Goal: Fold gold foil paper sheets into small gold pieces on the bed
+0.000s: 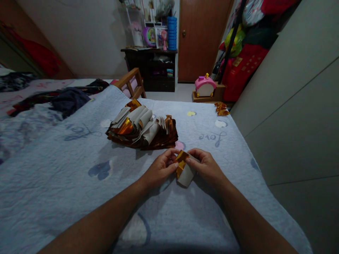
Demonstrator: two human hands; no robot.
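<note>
Between my two hands is a partly folded sheet of gold foil paper (186, 175), shiny gold on one face and dull grey-white on the other. My left hand (163, 164) pinches its left edge between thumb and fingers. On the opposite side, my right hand (207, 164) grips the upper right part, its thumb lying across the paper. Just beyond my left hand lies a loose pile of gold foil paper (143, 128), some sheets curled with the grey-white side up. Several small folded gold pieces (221, 109) rest at the far right corner of the bed.
A pale blue quilt (79, 190) with hearts and lettering covers the bed. Dark clothes (70, 100) lie at the left. Past the far edge stand a wooden chair (132, 83), a dark cabinet (148, 70) and a pink toy (205, 85). A pale cabinet wall (296, 116) rises along the right.
</note>
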